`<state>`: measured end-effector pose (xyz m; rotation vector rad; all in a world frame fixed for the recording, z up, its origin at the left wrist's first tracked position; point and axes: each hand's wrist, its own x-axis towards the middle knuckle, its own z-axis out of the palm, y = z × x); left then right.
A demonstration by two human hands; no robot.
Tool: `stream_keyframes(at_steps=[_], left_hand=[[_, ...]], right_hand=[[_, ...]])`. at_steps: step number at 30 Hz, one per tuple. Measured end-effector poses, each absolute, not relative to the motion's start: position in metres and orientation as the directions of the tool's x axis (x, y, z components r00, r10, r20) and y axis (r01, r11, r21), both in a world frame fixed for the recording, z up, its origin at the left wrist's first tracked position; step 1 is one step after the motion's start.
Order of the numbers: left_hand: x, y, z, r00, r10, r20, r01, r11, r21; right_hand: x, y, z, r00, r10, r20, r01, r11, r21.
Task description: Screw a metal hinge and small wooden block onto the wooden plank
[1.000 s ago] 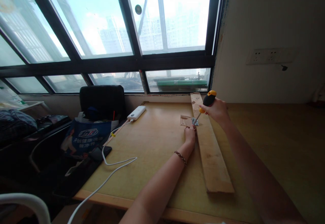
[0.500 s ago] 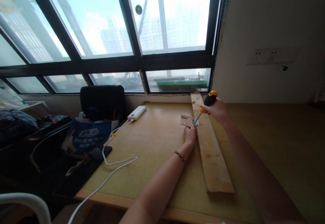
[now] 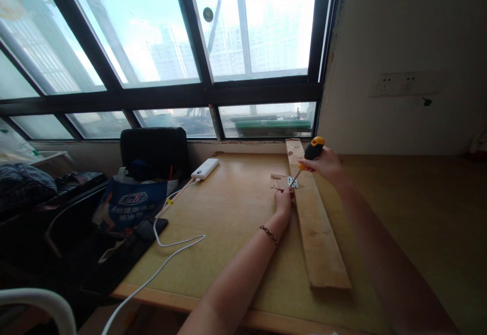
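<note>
A long wooden board (image 3: 321,238) lies lengthwise on the table. At its left edge sits a silver metal hinge (image 3: 292,182), reaching over to a small wooden piece (image 3: 278,181). My right hand (image 3: 327,165) is wrapped round a screwdriver (image 3: 314,148) with a black and yellow handle. Its shaft slants down to the left, the tip at the hinge. Beside the board's left edge, my left hand (image 3: 283,200) has its fingers closed at the near side of the hinge and small piece. What those fingers pinch, if anything, is too small to make out.
A white power bank (image 3: 205,169) with a white cable (image 3: 178,244) lies on the table's (image 3: 232,218) left side. Beyond that edge are a black chair (image 3: 154,147) and a blue bag (image 3: 129,200). Windows and a wall with sockets (image 3: 397,84) bound the back.
The screwdriver and my right hand have shifted very slightly to the left. My left hand has moved a touch left as well. The board stays in place.
</note>
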<state>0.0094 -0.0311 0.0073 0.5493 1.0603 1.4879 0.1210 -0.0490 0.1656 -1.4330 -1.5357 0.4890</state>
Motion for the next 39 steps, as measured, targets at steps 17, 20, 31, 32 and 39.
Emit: stream_keyframes(at_steps=[17,20,31,32,39], left_hand=[[0.008,-0.019,-0.010,-0.177,0.957,-0.230,-0.597,0.081,0.798],[0.007,-0.019,-0.010,-0.184,0.956,-0.230,-0.609,0.073,0.790],[0.008,-0.023,-0.004,-0.221,0.953,-0.209,-0.599,0.037,0.800],[0.008,-0.023,-0.005,-0.225,0.952,-0.210,-0.601,0.034,0.799],[0.008,-0.019,-0.010,-0.217,0.948,-0.232,-0.632,0.044,0.774]], right_hand=[[0.121,-0.060,0.173,0.010,0.973,0.231,0.290,0.218,-0.932],[0.121,-0.056,0.172,0.138,0.914,0.381,0.594,0.231,-0.770],[0.111,-0.059,0.167,0.172,0.877,0.448,0.602,0.266,-0.753],[0.112,-0.058,0.167,0.155,0.903,0.399,0.532,0.264,-0.804],[0.119,-0.061,0.171,-0.018,0.962,0.272,0.284,0.266,-0.921]])
